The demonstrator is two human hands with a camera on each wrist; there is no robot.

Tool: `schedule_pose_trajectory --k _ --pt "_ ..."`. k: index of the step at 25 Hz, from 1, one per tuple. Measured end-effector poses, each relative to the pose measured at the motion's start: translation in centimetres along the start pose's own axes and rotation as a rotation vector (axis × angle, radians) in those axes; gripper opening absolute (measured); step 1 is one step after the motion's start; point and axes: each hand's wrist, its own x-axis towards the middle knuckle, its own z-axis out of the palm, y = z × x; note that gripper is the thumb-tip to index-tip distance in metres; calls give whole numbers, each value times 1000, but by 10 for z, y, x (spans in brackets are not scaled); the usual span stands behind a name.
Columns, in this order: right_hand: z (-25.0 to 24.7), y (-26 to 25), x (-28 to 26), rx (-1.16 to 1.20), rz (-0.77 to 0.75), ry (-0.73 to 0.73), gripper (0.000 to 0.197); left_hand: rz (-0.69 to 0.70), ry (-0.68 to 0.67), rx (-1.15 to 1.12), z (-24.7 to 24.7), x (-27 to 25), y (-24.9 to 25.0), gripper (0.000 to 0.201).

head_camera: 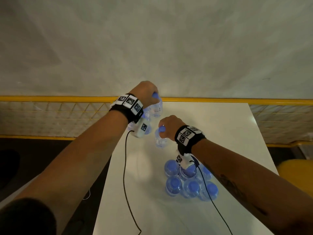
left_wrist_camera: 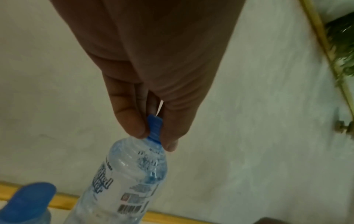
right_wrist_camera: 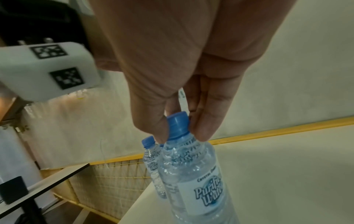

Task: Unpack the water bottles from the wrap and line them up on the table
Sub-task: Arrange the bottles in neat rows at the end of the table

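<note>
My left hand (head_camera: 149, 92) pinches the blue cap of a clear water bottle (head_camera: 156, 107) at the far left corner of the white table (head_camera: 220, 126); the wrist view shows finger and thumb on that cap (left_wrist_camera: 154, 128). Beside it, under my wrist, stands another bottle (head_camera: 147, 128), its cap (left_wrist_camera: 28, 198) close to the camera. My right hand (head_camera: 169, 126) pinches the cap (right_wrist_camera: 178, 124) of a second bottle (head_camera: 160, 138), nearer me. A cluster of several blue-capped bottles (head_camera: 189, 180) stands near the table's front, under my right forearm. I cannot make out the wrap.
A yellow rail (head_camera: 59, 98) with wire mesh runs behind and left of the table. A pale wall (head_camera: 152, 39) rises beyond it. Black cables (head_camera: 126, 167) hang from both wrist cameras across the table. A yellow object (head_camera: 296, 168) sits off the table's right edge.
</note>
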Motion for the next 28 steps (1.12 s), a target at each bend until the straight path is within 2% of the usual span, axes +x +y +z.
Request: schedule_pose_trajectory --k 4,8,11,13,17,20,23,28 --pt "0 5 23 -55 50 -6 36 -29 -113 47 40 43 0 18" --pt "-2 12 46 -76 98 -10 29 -104 -217 169 76 60 -4 25" --pt "-5 14 60 -76 114 19 28 -97 -254 228 93 66 -10 33" --pt "-6 14 70 -61 112 46 34 -65 -280 254 97 69 -14 36" --pt "-5 7 84 -30 98 65 41 -59 -345 256 96 76 -22 29" --pt "-1 0 92 -9 108 47 44 -59 -352 265 97 78 -32 30" --pt "3 -8 95 3 120 57 46 -49 -365 301 97 75 -35 20" --pt "7 -17 95 8 136 77 47 -42 -349 264 97 73 -38 18"
